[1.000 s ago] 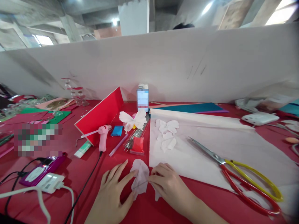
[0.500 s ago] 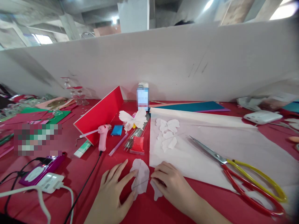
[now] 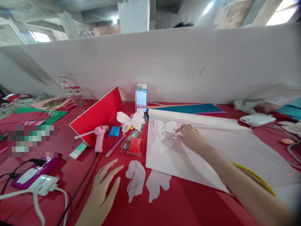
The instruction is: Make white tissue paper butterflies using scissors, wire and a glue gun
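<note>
My left hand (image 3: 102,185) rests open on the red tablecloth (image 3: 113,201), just left of a pale translucent petal-shaped paper piece (image 3: 135,179). A second paper piece (image 3: 156,185) lies beside it, both now free of my hands. My right hand (image 3: 191,138) reaches over a large white sheet (image 3: 199,160), its fingertips at a pile of pale butterfly-shaped paper cutouts (image 3: 164,135). A thin wire (image 3: 168,138) seems to run from those pinched fingers across the cutouts. The yellow handle of the scissors (image 3: 256,179) shows past my right forearm, which hides the rest.
Behind my hands stand a pink glue gun (image 3: 100,138), a red board (image 3: 95,116), a finished paper butterfly (image 3: 130,121) and a bundle of thin wires (image 3: 133,139). A purple device (image 3: 35,169) and white charger (image 3: 43,185) sit left; a white partition runs behind.
My right hand has moved away from the petal piece, up and over the white sheet, and now covers the scissors. My left hand has let go and drawn back slightly. The paper pieces stay on the cloth.
</note>
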{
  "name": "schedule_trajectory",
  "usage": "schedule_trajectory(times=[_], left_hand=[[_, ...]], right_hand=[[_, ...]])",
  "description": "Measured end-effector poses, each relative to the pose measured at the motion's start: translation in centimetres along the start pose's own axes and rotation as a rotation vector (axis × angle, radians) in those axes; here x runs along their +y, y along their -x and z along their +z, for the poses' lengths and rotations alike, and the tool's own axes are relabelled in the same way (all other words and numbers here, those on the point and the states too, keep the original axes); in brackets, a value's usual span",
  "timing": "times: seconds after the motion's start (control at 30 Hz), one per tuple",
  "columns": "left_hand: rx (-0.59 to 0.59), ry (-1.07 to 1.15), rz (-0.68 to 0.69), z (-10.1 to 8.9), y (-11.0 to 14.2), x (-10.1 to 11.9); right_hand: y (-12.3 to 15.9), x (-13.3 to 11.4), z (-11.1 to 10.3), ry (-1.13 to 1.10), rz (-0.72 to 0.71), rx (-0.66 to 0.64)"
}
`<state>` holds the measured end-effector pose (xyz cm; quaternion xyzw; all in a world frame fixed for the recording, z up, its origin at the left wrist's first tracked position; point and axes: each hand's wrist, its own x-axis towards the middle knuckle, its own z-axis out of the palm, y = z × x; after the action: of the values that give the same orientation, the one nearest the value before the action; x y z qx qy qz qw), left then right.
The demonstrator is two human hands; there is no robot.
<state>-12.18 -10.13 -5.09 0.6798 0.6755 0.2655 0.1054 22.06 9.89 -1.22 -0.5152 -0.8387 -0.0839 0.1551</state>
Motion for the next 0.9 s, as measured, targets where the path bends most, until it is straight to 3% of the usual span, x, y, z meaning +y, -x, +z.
schedule_trajectory(times=[0.2,0.3,0.4,0.5,0.57,0.6,0.7,0.8,0.9], left_hand=[[0.022,-0.061,0.18,-0.4,-0.1,0.3],[-0.011,-0.093,0.23,-0.6,-0.1,0.5],[-0.007,-0.146,0.31,-0.5,-0.1,0.5],[0.008,-0.213,0.455,-0.3,-0.1,0.2],[0.036,-0.252,0.512,-0.1,0.0,0.0],[0.061,-0.265,0.507,0.0,-0.1,0.0],[0.14,-0.269,0.417,0.1,-0.5,0.3],[0.112,-0.273,0.344,0.0,-1.4,1.0],[0.049,-0.31,0.358,0.0,-2.3,1.7]], right_hand=[[-0.9,0.6,0.3,0.069,-0.16,-0.192],[-1.3,0.8,-1.2,0.073,-0.215,-0.221],[-0.7,-0.2,-3.6,0.073,-0.182,-0.189],[2.2,-4.3,-5.8,0.004,-0.083,-0.141],[5.0,-8.4,-6.3,-0.295,0.034,-0.186],[6.4,-10.5,-6.1,-0.385,0.055,-0.248],[9.4,-15.5,-4.4,-0.455,0.038,-0.235],[10.6,-17.7,-2.3,-0.438,0.039,-0.192],[10.8,-18.4,-1.1,-0.344,-0.048,-0.122]])
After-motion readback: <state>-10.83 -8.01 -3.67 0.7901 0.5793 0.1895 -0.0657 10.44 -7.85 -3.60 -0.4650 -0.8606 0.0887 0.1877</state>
